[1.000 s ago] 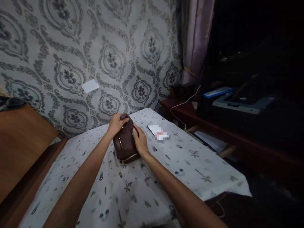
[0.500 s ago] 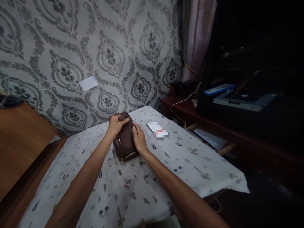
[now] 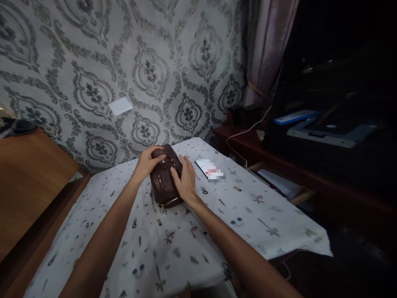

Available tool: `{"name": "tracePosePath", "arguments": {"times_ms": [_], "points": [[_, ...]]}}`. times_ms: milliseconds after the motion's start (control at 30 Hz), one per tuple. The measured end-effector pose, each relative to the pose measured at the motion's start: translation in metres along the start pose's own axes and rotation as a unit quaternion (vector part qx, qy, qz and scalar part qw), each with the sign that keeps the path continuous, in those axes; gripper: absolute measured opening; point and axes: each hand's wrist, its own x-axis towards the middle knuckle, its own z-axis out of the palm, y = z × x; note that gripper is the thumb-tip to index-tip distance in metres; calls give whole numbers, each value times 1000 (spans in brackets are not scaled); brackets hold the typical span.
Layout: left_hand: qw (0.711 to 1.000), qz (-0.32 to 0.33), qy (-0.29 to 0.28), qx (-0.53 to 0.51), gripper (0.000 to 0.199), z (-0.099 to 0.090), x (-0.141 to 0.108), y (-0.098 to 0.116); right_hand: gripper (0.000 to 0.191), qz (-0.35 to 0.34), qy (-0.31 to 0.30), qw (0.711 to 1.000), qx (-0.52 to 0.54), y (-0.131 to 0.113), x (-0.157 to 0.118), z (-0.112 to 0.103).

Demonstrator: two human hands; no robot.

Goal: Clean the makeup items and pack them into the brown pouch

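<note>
A brown leather bag [image 3: 167, 184] with gold zips lies on the patterned white tablecloth [image 3: 182, 236]. My left hand [image 3: 148, 160] is closed round its far left end, the thumb on top near a small round tab. Along the bag's right side rests my right hand [image 3: 187, 180], fingers stretched and apart, its thumb over the top face. To the right of the bag lies a phone [image 3: 206, 167] with a lit screen, partly blurred out. The bag's underside is hidden.
A wooden panel [image 3: 34, 174] stands at the left edge of the table. On the right, an open drawer [image 3: 297, 194] with papers juts out beside the cloth, below a dark red cabinet [image 3: 285, 165]. A white cable [image 3: 248, 131] hangs there. Patterned wallpaper [image 3: 151, 74] covers the wall behind.
My right hand's fingers have lifted and spread from lying along the bag's side. The left thumb has shifted slightly on the bag's top. The whole view has swung a little.
</note>
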Motion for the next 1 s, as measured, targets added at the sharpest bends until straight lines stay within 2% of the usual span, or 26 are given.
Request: {"name": "tracePosePath", "arguments": {"times_ms": [133,267,500,667,867,1000], "points": [[998,-41,-12,47,20,-25,-3,-16,35,-144,-8,987,-77,-16,-9,-7],[997,-39,-20,61,20,-34,-10,-24,29,-208,-50,970,-114,-19,-15,-4],[996,-67,17,59,21,-26,-12,-28,33,-220,-63,966,-125,-15,-17,-2],[996,-68,23,51,20,-23,-6,-31,37,-226,-72,958,-159,-16,-16,-1],[984,-28,46,171,24,-21,-12,-25,33,-206,-77,965,-141,-20,-15,-1],[980,-18,36,194,23,-21,-17,-20,31,-210,-73,965,-137,-20,-15,-1]]}}
